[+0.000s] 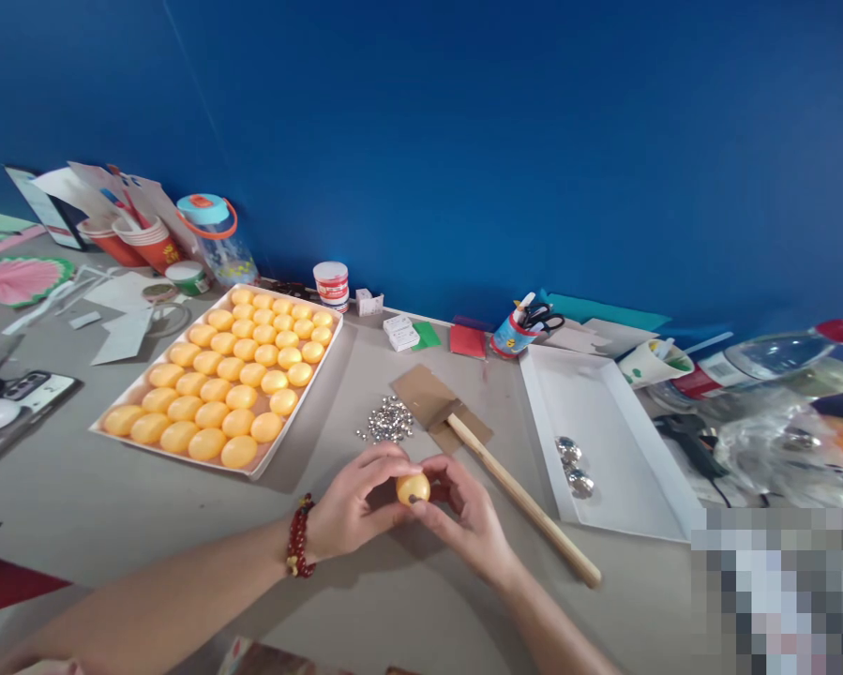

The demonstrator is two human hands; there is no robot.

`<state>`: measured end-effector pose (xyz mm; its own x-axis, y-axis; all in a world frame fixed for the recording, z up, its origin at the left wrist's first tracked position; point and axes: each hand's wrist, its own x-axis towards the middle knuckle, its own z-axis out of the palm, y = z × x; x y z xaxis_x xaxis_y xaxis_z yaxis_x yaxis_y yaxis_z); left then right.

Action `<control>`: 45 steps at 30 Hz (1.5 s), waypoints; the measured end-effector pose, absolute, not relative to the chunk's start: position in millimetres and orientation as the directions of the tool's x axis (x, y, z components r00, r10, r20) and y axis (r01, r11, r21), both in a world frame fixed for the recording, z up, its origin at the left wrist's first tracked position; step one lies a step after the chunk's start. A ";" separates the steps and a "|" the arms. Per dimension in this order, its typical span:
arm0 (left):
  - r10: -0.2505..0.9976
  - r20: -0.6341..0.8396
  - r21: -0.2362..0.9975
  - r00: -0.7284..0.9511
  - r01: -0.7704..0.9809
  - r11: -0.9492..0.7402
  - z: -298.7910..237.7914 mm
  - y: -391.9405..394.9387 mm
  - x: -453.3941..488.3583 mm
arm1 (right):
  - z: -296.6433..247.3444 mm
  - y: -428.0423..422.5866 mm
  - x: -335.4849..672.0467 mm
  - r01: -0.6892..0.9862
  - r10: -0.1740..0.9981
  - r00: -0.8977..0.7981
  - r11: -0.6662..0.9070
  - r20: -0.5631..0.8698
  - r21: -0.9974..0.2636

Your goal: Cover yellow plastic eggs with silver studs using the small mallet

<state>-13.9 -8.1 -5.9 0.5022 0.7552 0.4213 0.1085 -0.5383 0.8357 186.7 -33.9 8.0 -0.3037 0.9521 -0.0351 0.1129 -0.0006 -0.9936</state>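
My left hand [356,506] and my right hand [463,511] meet over the grey table and pinch one yellow ball [413,487] between their fingertips. A small dark spot shows on the ball's lower side. A red bead bracelet [298,536] circles my left wrist. Just beyond the hands lies a heap of small silver studs [389,419]. A wooden mallet [519,492] rests to the right of my right hand, its head on a piece of brown cardboard [428,394].
A white tray [326,361] of several yellow balls sits at left. A white tray [608,412] at right holds two silver-covered balls [574,466]. Cups, scissors, paper scraps, a jar and a water bottle [790,356] line the blue wall.
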 end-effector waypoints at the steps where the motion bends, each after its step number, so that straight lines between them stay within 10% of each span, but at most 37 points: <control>1: 0.750 0.423 0.835 0.509 0.102 -0.540 -6.1 -8.3 -13.3 | 7.1 -33.8 186.5 0.110 0.954 -0.297 0.002 -0.031 -0.994; 17: 0.872 0.282 0.944 0.401 0.045 -0.326 -6.3 -5.7 -12.4 | -7.9 -22.2 191.5 0.312 0.979 -0.204 0.094 0.030 -0.945; 22: 0.934 0.098 0.977 0.342 -0.210 -0.026 -8.3 -3.0 -11.3 | -9.5 2.0 193.2 0.648 0.971 -0.199 0.230 0.129 -0.726; 33: 0.938 0.146 0.958 0.315 -0.283 -0.054 -3.8 -1.0 -10.3 | 0.7 21.3 157.6 0.960 0.987 -0.160 0.157 0.006 -0.231; 45: 0.948 0.090 0.964 0.306 -0.266 -0.006 -6.2 1.6 -13.5 | -5.6 10.1 188.3 0.380 0.989 -0.145 0.070 0.015 -0.922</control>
<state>-13.5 1.6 -6.2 0.3060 0.9478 0.0903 -0.2661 -0.0060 0.9639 188.3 10.1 -5.6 -0.1450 0.9893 0.0151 0.3800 0.0698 -0.9224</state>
